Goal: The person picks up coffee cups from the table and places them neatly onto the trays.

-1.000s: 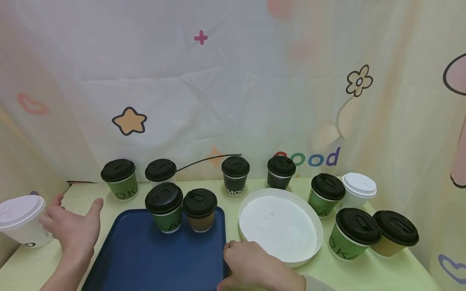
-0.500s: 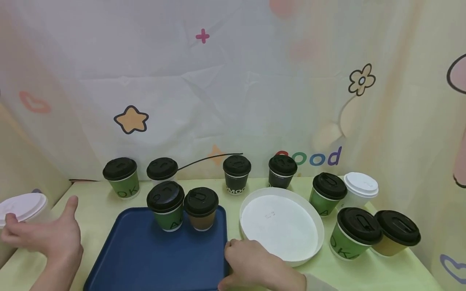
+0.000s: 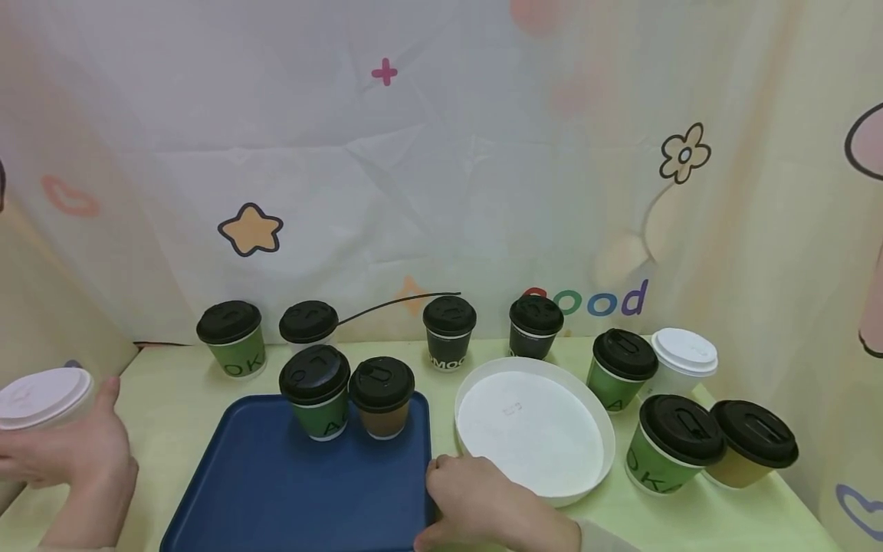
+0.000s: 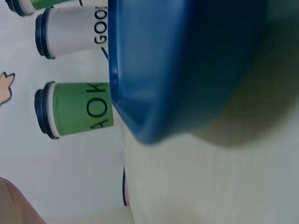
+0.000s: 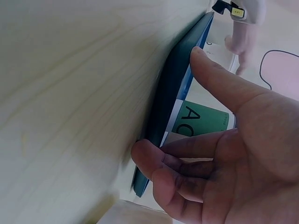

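At the left edge of the head view, my left hand [image 3: 72,454] stands in front of a white paper cup [image 3: 44,399] with a white lid. Its thumb points up and its fingers run leftward out of view; whether they touch the cup is hidden. My right hand [image 3: 476,502] grips the near right edge of a dark blue tray [image 3: 290,491], its thumb and curled fingers against the rim in the right wrist view. On the tray's far end stand a green cup [image 3: 324,418] and a brown cup [image 3: 382,423], both with black lids.
Behind the tray are a green cup [image 3: 237,356] and a white cup with a black lid [image 3: 308,322]. Two dark cups [image 3: 448,349] stand along the back. A round white dish [image 3: 534,437] lies right of the tray, beside several lidded cups [image 3: 658,468].
My left hand has moved leftward across the front of the white cup, its fingers turning from upward to leftward. The right hand stays on the tray's edge.
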`<state>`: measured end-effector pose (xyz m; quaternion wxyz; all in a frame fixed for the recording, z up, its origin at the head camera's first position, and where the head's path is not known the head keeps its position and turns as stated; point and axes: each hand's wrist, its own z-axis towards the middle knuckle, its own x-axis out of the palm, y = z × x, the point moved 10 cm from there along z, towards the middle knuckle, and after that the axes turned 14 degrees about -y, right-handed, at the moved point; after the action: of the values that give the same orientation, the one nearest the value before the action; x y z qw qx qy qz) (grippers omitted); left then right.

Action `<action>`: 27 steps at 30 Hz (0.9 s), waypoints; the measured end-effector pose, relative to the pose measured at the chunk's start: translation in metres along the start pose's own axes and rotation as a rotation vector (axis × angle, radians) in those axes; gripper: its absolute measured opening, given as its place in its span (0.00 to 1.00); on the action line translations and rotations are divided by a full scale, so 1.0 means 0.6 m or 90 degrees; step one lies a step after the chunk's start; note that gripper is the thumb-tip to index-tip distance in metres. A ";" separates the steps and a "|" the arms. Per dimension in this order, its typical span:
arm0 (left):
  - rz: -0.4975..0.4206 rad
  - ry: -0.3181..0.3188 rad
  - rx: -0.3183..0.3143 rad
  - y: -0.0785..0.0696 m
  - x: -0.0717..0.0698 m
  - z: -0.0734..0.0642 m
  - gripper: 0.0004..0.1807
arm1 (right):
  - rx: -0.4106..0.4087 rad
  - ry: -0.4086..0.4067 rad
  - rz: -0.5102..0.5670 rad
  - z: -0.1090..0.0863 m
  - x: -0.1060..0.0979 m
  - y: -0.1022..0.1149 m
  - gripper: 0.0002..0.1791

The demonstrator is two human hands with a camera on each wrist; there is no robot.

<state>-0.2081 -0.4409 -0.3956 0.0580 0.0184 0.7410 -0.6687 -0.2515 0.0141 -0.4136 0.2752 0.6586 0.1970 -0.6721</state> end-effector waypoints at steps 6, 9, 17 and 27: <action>0.053 -0.011 -0.036 0.010 0.001 0.015 0.66 | -0.007 0.009 -0.004 0.002 0.001 0.001 0.38; 0.059 0.001 -0.046 0.012 0.003 0.019 0.66 | -0.005 0.015 0.002 0.003 0.003 0.001 0.38; 0.054 0.037 -0.071 0.010 0.017 0.026 0.67 | 0.001 0.016 -0.005 0.003 0.003 -0.001 0.40; -0.027 0.068 -0.119 0.007 0.025 0.032 0.63 | -0.003 0.014 -0.008 0.003 0.005 -0.001 0.40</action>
<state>-0.2212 -0.4601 -0.4031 0.0057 0.0325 0.8024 -0.5958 -0.2533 0.0130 -0.4162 0.2704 0.6641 0.2053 -0.6661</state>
